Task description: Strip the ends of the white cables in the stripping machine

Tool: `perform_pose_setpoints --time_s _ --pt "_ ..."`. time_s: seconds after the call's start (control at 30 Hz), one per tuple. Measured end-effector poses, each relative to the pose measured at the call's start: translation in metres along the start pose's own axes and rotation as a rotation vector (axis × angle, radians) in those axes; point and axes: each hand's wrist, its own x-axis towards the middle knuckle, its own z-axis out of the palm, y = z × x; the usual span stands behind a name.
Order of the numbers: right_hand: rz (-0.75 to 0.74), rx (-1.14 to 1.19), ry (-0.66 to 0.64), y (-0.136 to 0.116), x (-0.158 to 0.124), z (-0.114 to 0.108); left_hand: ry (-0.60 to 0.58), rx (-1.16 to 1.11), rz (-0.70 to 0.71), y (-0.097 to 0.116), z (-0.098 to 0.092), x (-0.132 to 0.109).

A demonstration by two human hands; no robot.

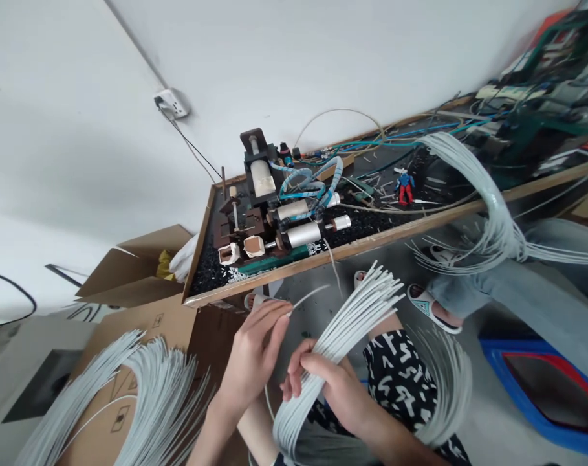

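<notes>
My left hand (253, 353) pinches a single white wire (312, 295) between thumb and fingers; its free end curves up and to the right. Wrapped round a thick bundle of white wires (359, 310) is my right hand (330, 383). The bundle's cut ends fan out above that hand, and the rest bends down over my lap. Just beyond both hands stands a bench fixture with metal air cylinders (301, 235) and blue-and-white hoses (333, 188).
More wire bundles (160, 382) lie on a cardboard box (121, 414) at left. The bench's wooden edge (391, 228) runs across ahead. Another wire bundle (490, 188) hangs over it at right, near a seated person's jeans (497, 298). A blue plastic frame (521, 401) is at lower right.
</notes>
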Motion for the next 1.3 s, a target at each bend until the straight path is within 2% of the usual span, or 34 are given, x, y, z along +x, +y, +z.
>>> perform_pose_setpoints --time_s 0.07,0.13,0.2,0.27,0.37,0.47,0.53,0.6,0.67,0.73,0.87,0.93,1.0,1.07,1.3 --pt "0.000 -0.068 -0.049 -0.005 -0.001 0.004 -0.029 -0.096 -0.026 0.015 -0.008 0.008" --pt "-0.007 -0.204 -0.085 -0.012 -0.003 0.009 -0.134 -0.134 -0.053 0.029 -0.011 0.012" --pt "-0.021 -0.306 -0.095 -0.017 -0.004 0.014 -0.236 -0.128 -0.083 0.040 -0.011 0.015" --pt "-0.030 -0.354 -0.086 -0.019 -0.005 0.017 -0.272 -0.149 -0.127 0.045 -0.008 0.016" --pt "-0.100 -0.393 -0.004 -0.017 -0.003 0.014 -0.275 -0.190 -0.149 0.042 -0.004 0.018" --pt "-0.189 -0.387 0.045 -0.010 0.001 0.009 -0.250 -0.102 -0.098 0.033 0.003 0.019" --pt "-0.193 -0.372 0.051 -0.005 0.003 0.007 -0.238 -0.079 -0.098 0.028 0.007 0.020" --pt "-0.154 -0.340 0.116 0.000 0.004 0.007 -0.211 -0.133 -0.140 0.022 0.010 0.021" --pt "-0.094 -0.286 0.179 0.004 0.005 0.008 -0.149 -0.239 -0.179 0.015 0.010 0.022" --pt "-0.052 -0.194 0.196 0.004 0.006 0.006 -0.029 -0.373 -0.196 0.008 0.010 0.023" --pt "-0.046 -0.105 0.263 -0.001 0.007 -0.004 0.369 -0.603 -0.282 -0.012 0.006 0.024" --pt "-0.117 -0.082 0.262 -0.005 0.008 -0.009 0.544 -0.532 -0.303 -0.025 0.004 0.024" --pt "-0.171 -0.024 0.238 -0.010 0.009 -0.010 0.655 -0.363 -0.308 -0.037 0.002 0.023" --pt "-0.157 0.019 0.233 -0.014 0.007 -0.008 0.702 -0.250 -0.316 -0.045 0.003 0.022" --pt "-0.086 0.044 0.208 -0.005 0.000 0.000 0.700 -0.222 -0.328 -0.061 0.017 0.019"
